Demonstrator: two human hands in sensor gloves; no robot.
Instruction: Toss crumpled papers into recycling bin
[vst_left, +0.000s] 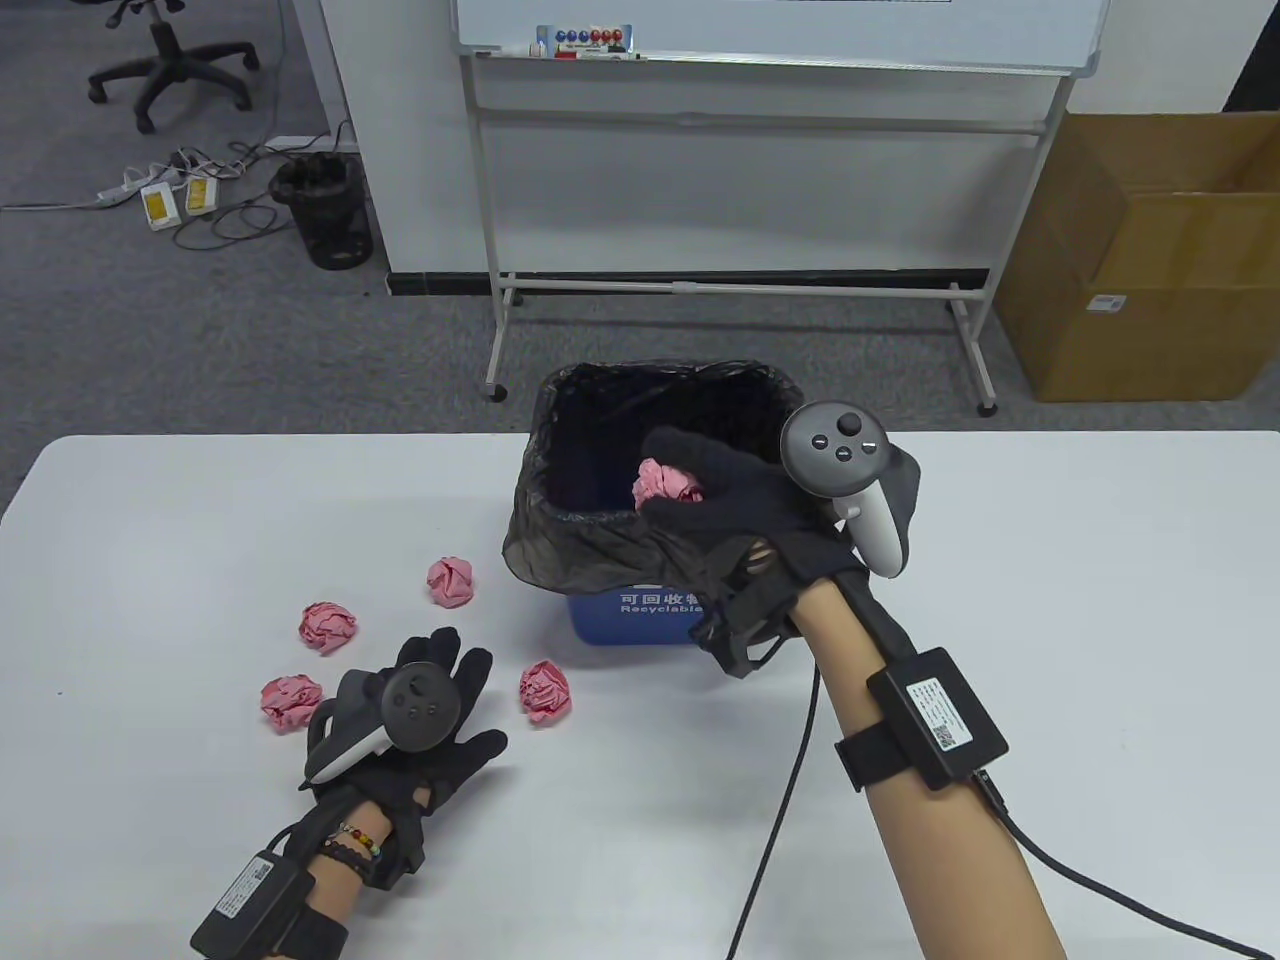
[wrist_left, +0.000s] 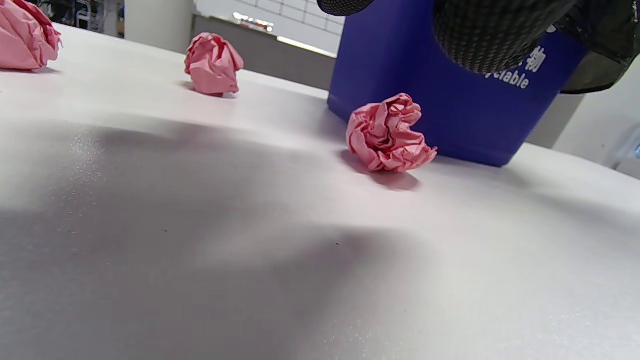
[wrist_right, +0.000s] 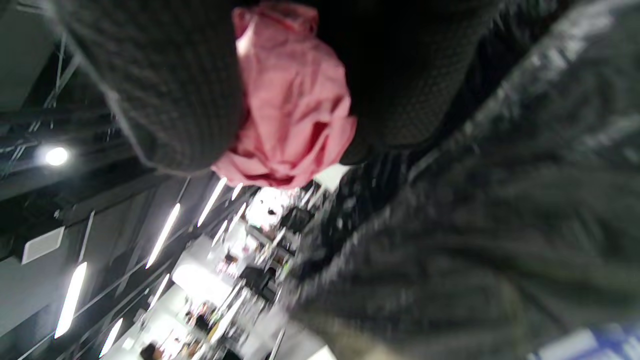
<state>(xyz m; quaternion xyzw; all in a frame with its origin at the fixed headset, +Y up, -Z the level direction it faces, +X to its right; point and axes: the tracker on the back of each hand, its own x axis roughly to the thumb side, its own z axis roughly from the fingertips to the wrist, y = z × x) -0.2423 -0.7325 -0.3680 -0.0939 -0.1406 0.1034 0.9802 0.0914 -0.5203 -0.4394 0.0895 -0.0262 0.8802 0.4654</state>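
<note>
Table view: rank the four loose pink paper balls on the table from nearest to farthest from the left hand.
From the left hand:
1. Ball at its left, beside the tracker.
2. Ball at its right, toward the bin.
3. Ball up-left.
4. Ball farthest back.

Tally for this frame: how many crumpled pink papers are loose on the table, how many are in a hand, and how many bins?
Pink paper balls loose on the table: 4
Pink paper ball held by the right hand over the bin: 1
Blue recycling bin with black liner: 1
Total: 6
</note>
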